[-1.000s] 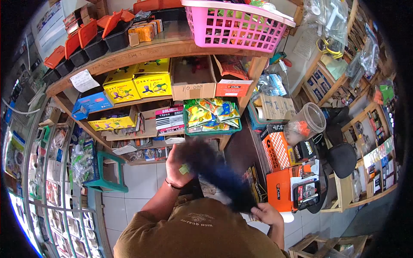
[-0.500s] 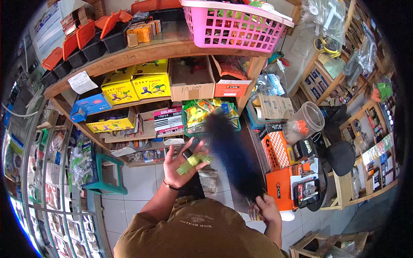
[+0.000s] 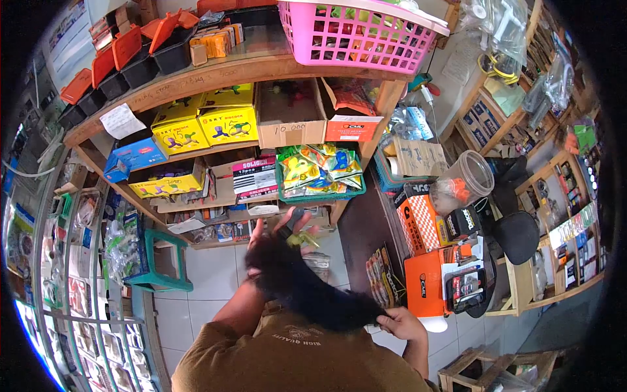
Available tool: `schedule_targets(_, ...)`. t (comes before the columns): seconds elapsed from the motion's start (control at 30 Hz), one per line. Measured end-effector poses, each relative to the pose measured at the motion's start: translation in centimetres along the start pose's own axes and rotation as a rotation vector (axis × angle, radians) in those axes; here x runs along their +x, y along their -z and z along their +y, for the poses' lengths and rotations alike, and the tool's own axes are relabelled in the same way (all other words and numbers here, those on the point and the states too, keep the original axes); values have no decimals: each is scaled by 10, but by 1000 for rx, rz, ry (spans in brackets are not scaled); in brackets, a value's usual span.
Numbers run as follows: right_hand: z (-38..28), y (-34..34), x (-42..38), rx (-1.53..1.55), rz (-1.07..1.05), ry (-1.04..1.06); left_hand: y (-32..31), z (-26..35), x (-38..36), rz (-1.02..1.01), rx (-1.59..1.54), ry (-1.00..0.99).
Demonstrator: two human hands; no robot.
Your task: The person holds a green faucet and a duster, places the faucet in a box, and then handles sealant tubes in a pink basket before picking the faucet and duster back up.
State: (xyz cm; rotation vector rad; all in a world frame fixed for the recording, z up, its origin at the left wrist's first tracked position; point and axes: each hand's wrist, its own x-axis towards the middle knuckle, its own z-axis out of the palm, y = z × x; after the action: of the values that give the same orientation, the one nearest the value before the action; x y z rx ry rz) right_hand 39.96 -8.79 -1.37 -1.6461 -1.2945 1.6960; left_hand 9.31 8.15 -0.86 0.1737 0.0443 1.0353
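My right hand is closed round the handle end of a dark, fluffy duster. The duster reaches leftward across my front, and its far tip covers part of my left palm and wrist. My left hand is turned palm up with its fingers partly spread. In it rests a small black and yellow-green item, whose kind I cannot make out. Beyond the left hand, a green basket of colourful plastic packets sits on the lower shelf.
A pink basket stands on the upper shelf, above yellow boxes and an open carton. To the right are an orange box and a clear jar. A green stool stands left, beside wire racks.
The duster has swung left and down from the shelf front, and its tip now lies over my left palm. My right hand has stayed near the same place; the left still holds the item.
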Motion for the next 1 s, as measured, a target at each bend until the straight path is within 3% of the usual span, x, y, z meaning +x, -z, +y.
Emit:
schedule_targets(0.07,0,-1,2,54,26,-17,4,0,1,152,-52,-69)
schedule_targets(0.1,-4,-2,2,44,79,-50,8,2,-2,47,-59,-14)
schedule_targets(0.17,-8,0,1,33,128,-86,10,-2,-2,46,0,-46)
schedule_targets(0.27,-4,8,0,-144,-34,8,-2,2,-11,25,60,-19)
schedule_targets(0.33,6,9,3,-76,81,-49,8,2,-14,165,-40,-42)
schedule_targets(0.37,5,7,4,-77,77,-50,29,3,-13,92,-15,-21)
schedule_targets(0.47,-6,-1,1,-99,-16,-151,12,-3,-11,28,56,-65)
schedule_targets(0.57,-11,1,-2,-289,-180,-10,0,-1,-18,73,81,-34)
schedule_targets(0.6,-6,2,1,-288,-180,-7,-2,-1,-19,60,84,-37)
schedule_targets(0.67,2,4,5,-22,20,-115,13,3,-18,118,-11,-48)
schedule_targets(0.83,-4,4,2,-254,-172,21,-2,2,-19,37,40,-43)
schedule_targets(0.87,-7,3,1,-259,-174,20,-1,1,-19,37,38,-47)
schedule_targets(0.93,-14,0,0,-78,21,-70,-1,-3,-15,62,129,-150)
schedule_targets(1.0,-12,0,-1,-54,-31,-77,12,1,-16,99,12,-70)
